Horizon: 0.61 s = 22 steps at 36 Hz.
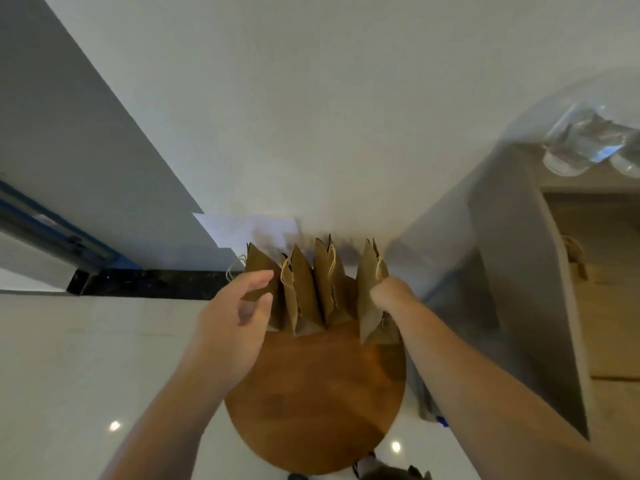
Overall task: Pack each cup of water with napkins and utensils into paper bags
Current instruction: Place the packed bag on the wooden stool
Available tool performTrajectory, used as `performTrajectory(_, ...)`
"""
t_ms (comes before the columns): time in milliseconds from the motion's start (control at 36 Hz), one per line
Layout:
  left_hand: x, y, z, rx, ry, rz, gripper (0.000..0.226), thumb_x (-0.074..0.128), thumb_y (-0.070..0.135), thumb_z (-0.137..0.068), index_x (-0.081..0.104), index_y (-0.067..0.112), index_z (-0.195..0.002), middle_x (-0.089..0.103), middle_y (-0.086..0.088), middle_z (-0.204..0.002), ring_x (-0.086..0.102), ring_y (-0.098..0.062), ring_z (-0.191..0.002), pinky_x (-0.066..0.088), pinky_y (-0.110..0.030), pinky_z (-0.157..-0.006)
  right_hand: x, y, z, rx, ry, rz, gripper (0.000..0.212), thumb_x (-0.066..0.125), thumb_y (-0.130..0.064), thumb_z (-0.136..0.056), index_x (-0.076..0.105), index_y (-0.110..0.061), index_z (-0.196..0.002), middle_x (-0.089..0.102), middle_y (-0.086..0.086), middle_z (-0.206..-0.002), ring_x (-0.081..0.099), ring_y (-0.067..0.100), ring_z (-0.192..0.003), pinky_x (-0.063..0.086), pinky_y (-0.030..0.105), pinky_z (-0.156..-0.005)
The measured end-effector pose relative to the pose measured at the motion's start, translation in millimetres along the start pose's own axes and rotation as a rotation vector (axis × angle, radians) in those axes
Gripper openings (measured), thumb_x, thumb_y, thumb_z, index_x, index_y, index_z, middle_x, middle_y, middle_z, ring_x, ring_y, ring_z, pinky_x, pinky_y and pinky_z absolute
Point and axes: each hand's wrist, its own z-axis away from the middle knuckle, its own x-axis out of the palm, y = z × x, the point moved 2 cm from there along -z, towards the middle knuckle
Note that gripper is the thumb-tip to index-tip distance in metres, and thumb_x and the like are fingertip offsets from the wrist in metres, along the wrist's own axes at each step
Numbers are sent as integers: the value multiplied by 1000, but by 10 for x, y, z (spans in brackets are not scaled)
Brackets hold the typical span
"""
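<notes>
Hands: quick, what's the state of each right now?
Left hand: open, fingers relaxed beside the leftmost paper bag.
Right hand: closed, gripping the rightmost paper bag.

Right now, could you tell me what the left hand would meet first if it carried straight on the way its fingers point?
Probably the leftmost brown paper bag on the round wooden table; the left hand, fingers open, is beside it, though depth is unclear.
</notes>
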Motion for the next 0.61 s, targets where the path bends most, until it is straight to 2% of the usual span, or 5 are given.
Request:
performTrajectory(56, 39, -43, -96, -32, 18, -6, 38, 59, 40, -104, 50, 72, -123, 59, 45, -120, 67, 10, -102, 52, -15, -80, 101, -17, -205, 19, -40, -38, 20, 51, -20, -107, 62, -10, -93, 58, 10, -88, 58, 25, -74, 43, 35, -58)
performTrajectory(167, 155, -118, -186, -86, 11, -25, 38, 60, 41, -103, 51, 61, -134, 59, 42, -126, 63, 16, -103, 49, -12, -77, 265, 10, -527, 22, -89, -128, 31, 44, -23, -113, 62, -5, -132, 60, 13, -109, 61, 30, -95, 51, 38, -77)
performTrajectory(278, 253, -194, -237, -132, -40, -33, 39, 61, 40, -103, 51, 62, -134, 55, 51, -120, 58, 23, -105, 50, -14, -79, 322, 19, -687, 106, -123, -327, 44, 37, -38, -116, 50, -13, -151, 59, 19, -132, 63, 42, -114, 62, 55, -94)
performTrajectory(472, 364, -263, -313, -154, -49, -55, 40, 61, 42, -103, 50, 67, -131, 47, 60, -120, 49, 31, -109, 48, -12, -79, 390, 37, -877, 80, -173, -462, 50, 40, -42, -115, 46, -16, -158, 56, 20, -150, 58, 44, -132, 54, 61, -107)
performTrajectory(611, 361, -145, -297, -125, -41, -56, 44, 61, 41, -103, 45, 73, -128, 51, 56, -115, 48, 29, -110, 49, -9, -74, 377, 74, -812, 47, -224, -429, 59, 62, -47, -105, 47, -22, -156, 62, 16, -143, 63, 41, -126, 60, 55, -101)
